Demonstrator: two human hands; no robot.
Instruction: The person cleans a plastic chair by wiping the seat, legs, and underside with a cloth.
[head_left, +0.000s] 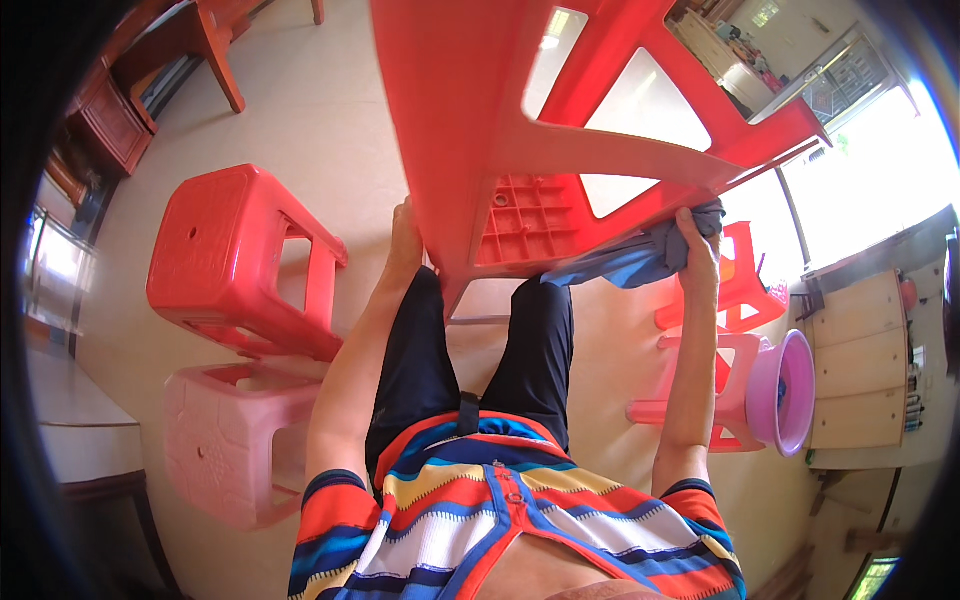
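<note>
A large red plastic stool (450, 112) is tipped in front of me, between and above my knees. Its ribbed underside (525, 225) and the cut-outs between its legs face me. My left hand (405, 234) holds the stool's left side, with its fingers mostly hidden behind the plastic. A blue-grey cloth (637, 255) is bunched in my right hand (697, 241), which presses it to the edge of a stool leg on the right. The cloth's loose end trails left along that edge.
At left stand a red stool (217, 247) and a faded pink stool (225, 450). To the right, a purple basin (784, 394) sits against another pink stool (731, 390), near a red stool (739, 277). Wooden furniture (217, 67) is at far left, cabinets (859, 360) at right.
</note>
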